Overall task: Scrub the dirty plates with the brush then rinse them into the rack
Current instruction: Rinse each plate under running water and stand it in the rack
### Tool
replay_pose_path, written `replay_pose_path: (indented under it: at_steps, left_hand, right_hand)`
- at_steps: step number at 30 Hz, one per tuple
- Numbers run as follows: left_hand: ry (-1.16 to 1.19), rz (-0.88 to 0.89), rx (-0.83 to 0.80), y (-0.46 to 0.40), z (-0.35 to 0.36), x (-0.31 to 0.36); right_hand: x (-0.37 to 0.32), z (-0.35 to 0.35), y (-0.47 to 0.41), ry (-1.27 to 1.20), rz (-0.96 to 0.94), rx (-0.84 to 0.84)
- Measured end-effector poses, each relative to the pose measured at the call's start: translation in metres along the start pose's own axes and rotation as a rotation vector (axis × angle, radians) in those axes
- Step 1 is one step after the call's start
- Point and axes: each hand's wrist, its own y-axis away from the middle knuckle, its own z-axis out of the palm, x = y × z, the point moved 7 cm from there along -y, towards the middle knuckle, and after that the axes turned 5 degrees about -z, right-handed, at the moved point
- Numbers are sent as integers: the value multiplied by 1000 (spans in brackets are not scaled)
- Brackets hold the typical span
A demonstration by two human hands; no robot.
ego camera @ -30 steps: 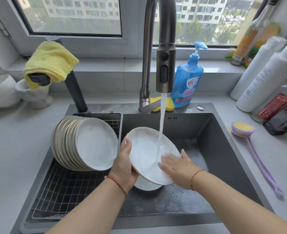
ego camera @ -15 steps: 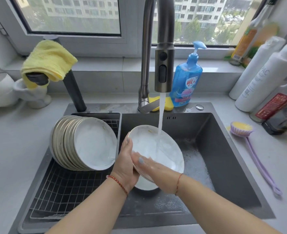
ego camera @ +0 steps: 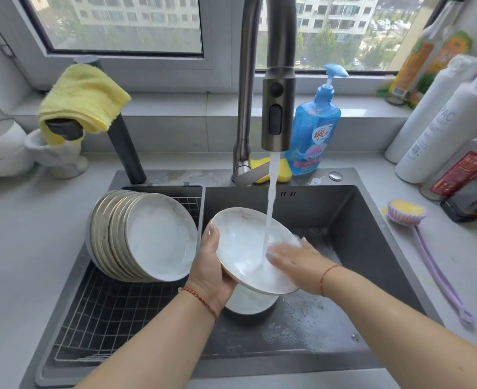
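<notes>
A white marbled plate (ego camera: 240, 240) is tilted under the running tap (ego camera: 276, 108) in the dark sink (ego camera: 352, 220). My left hand (ego camera: 212, 265) grips its left rim from below. My right hand (ego camera: 296, 259) lies flat, fingers spread, on the plate's right side in the water stream. Another white dish (ego camera: 248, 303) sits in the sink underneath. Several rinsed plates (ego camera: 147, 234) lean on edge in the wire rack (ego camera: 105, 318) at the left. The purple long-handled brush (ego camera: 408, 214) lies on the counter to the right of the sink.
A blue soap bottle (ego camera: 313, 130) and a yellow sponge (ego camera: 283, 169) stand behind the sink. Bottles (ego camera: 442, 127) crowd the right counter. A yellow cloth (ego camera: 82, 94) hangs over a dark spout at the left, next to white bowls (ego camera: 1, 147).
My right hand has slid from the plate's left part back across to its right side under the stream. The plate stays held under the water by my left hand.
</notes>
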Motion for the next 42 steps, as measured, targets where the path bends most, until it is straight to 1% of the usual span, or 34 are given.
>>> replay_pose_path:
  at_steps: [1,2,3,5,6,7,8,9,11,13,14,16,18,22,25,27,30,34,38,42]
  left_hand:
    - [13,1,24,-2,-2,1]
    - [19,9,43,-5,-4,2]
    - [32,5,61,-6,-5,3]
    - [46,-6,75,-6,-4,4]
    - [42,-15,69,-6,-2,5]
    - [39,-25,66,-6,0,4]
    - [31,-35,61,-7,1,3]
    - [18,-40,55,-7,2,3]
    - [-21,-66,42,-8,6,2]
    - [-82,-95,61,-8,7,2]
    - [-129,-90,85,-9,6,3]
    - [-236,-69,129,-11,5,6]
    - [-357,-78,148,-14,6,5]
    - [-527,-192,185,-17,5,-9]
    - [-505,-261,175,-13,0,-16]
    - [-470,-269,156,-10,-1,-16]
    - [-436,-280,178,-3,-3,-16]
    - [-405,-263,203,3,-7,-12]
    - [-366,-250,236,6,-16,-10]
    - [-364,-257,250,11,-22,-10]
  right_hand:
    - [-6,11,5,-131,3,-2]
    - [-12,27,7,-156,-24,-45]
    - [-16,26,8,-206,-103,53]
    - [-13,16,9,-250,-57,220]
    - [-16,22,13,-234,-66,346]
    - [-22,27,17,-211,-78,428]
    - [-22,30,17,-244,-103,502]
    - [-21,30,16,-287,-114,529]
    - [-15,22,16,-318,-73,559]
    - [-7,17,21,-358,13,565]
    - [-4,16,21,-429,22,558]
    - [-2,15,21,-718,22,522]
    - [2,12,23,-1016,41,554]
    - [18,14,31,-1415,70,600]
    - [31,17,32,-1626,52,611]
    - [37,20,31,-1740,54,620]
    - [43,25,30,-1906,66,633]
    - [47,35,29,-2135,105,711]
    - [46,41,30,-2275,149,765]
    - [39,43,30,-2338,184,754]
